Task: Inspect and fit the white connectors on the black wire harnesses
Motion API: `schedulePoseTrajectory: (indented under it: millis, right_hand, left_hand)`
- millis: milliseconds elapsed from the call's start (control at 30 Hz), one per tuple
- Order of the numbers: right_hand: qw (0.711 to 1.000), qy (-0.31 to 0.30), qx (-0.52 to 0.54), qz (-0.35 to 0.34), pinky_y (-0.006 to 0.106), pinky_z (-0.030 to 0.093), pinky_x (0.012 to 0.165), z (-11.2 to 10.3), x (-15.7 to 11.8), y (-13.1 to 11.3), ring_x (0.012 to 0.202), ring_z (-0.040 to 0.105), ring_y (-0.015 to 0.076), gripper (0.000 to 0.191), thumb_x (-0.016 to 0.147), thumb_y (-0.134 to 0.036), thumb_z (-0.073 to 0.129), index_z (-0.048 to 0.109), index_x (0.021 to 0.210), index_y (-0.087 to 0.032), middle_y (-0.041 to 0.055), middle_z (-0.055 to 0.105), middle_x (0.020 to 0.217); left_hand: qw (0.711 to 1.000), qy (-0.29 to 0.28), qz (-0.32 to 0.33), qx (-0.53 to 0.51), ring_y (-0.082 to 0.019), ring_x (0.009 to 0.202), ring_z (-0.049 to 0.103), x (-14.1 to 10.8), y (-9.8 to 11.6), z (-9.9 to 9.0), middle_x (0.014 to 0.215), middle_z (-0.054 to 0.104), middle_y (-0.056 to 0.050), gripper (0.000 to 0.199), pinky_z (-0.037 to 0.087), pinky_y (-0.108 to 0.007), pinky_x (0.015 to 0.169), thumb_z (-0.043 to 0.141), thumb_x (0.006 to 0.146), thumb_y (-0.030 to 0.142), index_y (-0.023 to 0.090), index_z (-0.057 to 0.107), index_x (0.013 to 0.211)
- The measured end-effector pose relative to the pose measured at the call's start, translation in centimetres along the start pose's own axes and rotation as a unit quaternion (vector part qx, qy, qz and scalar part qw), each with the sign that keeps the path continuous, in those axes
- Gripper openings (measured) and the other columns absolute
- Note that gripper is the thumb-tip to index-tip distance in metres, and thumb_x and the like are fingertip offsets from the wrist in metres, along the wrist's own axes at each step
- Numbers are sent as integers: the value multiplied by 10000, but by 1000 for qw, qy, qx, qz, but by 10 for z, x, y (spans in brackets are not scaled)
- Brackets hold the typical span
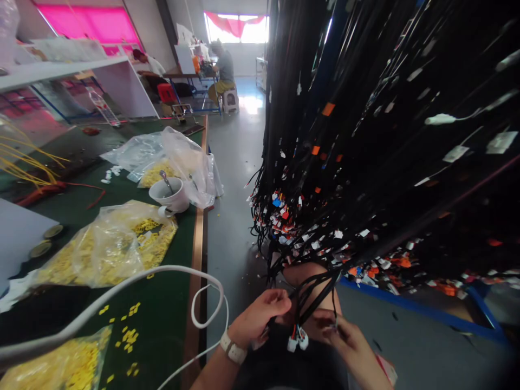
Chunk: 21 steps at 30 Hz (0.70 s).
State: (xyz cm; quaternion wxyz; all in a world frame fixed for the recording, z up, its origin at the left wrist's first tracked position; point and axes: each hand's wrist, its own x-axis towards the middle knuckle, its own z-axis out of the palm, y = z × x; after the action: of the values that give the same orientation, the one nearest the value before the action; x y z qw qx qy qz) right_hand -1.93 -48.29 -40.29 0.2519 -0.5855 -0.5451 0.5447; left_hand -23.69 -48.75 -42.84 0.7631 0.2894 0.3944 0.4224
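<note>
In front of my lap, a bundle of black cables (314, 295) hangs down from the right, ending in white connectors (298, 339) with coloured wires. My left hand (264, 313), a pale watch strap on its wrist, is just left of the bundle. Its fingers are curled together, and whatever lies in them is hidden. To the right of the connectors, my right hand (345, 337) is closed at the end of a single thin black cable (335, 304). The small tip between those fingers is blurred.
A great mass of hanging black cables (365, 162) fills the right, above a blue metal frame (414, 303). At left, a green-topped table (170, 303) carries bags of yellow parts (114, 246), a white cup (170, 196) and a thick white cord (138, 279). Two people sit farther back.
</note>
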Motion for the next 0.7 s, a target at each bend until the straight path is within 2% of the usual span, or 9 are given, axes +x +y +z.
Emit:
schedulePoseTrajectory:
  millis: [100, 167, 267, 367, 433, 500, 600, 700]
  right_hand:
    - [995, -86, 42, -21, 346, 469, 830, 18, 0, -9, 809, 622, 234, 246, 738, -386, 617, 714, 854, -192, 84, 704, 854]
    - [992, -118, 46, -22, 317, 470, 786, 27, 0, -14, 789, 606, 213, 254, 765, -368, 621, 705, 912, -178, 72, 693, 846]
    - [992, -118, 33, 6, 275, 457, 668, 31, 3, -14, 700, 570, 180, 319, 724, -369, 694, 692, 963, -159, 46, 669, 785]
    - [994, -102, 23, 5, 243, 428, 608, 32, 4, -10, 636, 534, 145, 268, 679, -354, 742, 704, 851, -152, 11, 628, 682]
    - [988, -123, 83, 35, 228, 420, 553, 34, 3, -9, 584, 532, 129, 261, 679, -394, 744, 689, 773, -158, 0, 613, 634]
    - [965, -136, 196, 107, 214, 407, 474, 34, 1, -11, 497, 529, 115, 320, 674, -458, 749, 673, 787, -169, -15, 600, 577]
    - [909, -104, 354, 191, 194, 421, 418, 31, 1, -16, 429, 533, 101, 339, 641, -447, 796, 669, 796, -173, -24, 590, 532]
    - [856, -81, 448, 243, 175, 481, 438, 23, 7, -22, 455, 586, 99, 349, 555, -341, 874, 678, 774, -152, 18, 663, 609]
  left_hand:
    - [999, -14, -5, -34, -58, 542, 408, 0, 3, 2, 626, 437, 44, 431, 334, -189, 531, 767, 680, 486, 155, 491, 684]
    - [1000, 1, 14, -19, -61, 554, 400, 0, 6, 3, 618, 431, 49, 418, 324, -189, 534, 763, 690, 474, 156, 492, 693]
    - [998, 35, 44, 30, -78, 603, 422, 1, 11, 3, 653, 459, 41, 420, 333, -198, 557, 748, 696, 498, 155, 508, 731]
    - [987, 55, 74, 131, -88, 618, 437, 2, 12, 5, 659, 474, 40, 383, 353, -209, 583, 685, 754, 507, 153, 541, 773]
    - [969, 70, 97, 215, -108, 668, 489, 3, 10, 6, 707, 531, 21, 318, 395, -226, 641, 654, 793, 458, 152, 578, 831]
    - [941, 113, 131, 292, -148, 787, 556, 3, 6, 7, 835, 614, -22, 249, 436, -266, 745, 640, 812, 379, 159, 609, 924]
    - [895, 190, 186, 359, -194, 920, 593, 4, 2, 9, 977, 663, -66, 211, 448, -315, 844, 602, 838, 311, 174, 627, 996]
    - [892, 196, 194, 359, -175, 802, 625, 4, 2, 14, 855, 684, -60, 211, 476, -275, 732, 517, 896, 334, 163, 640, 887]
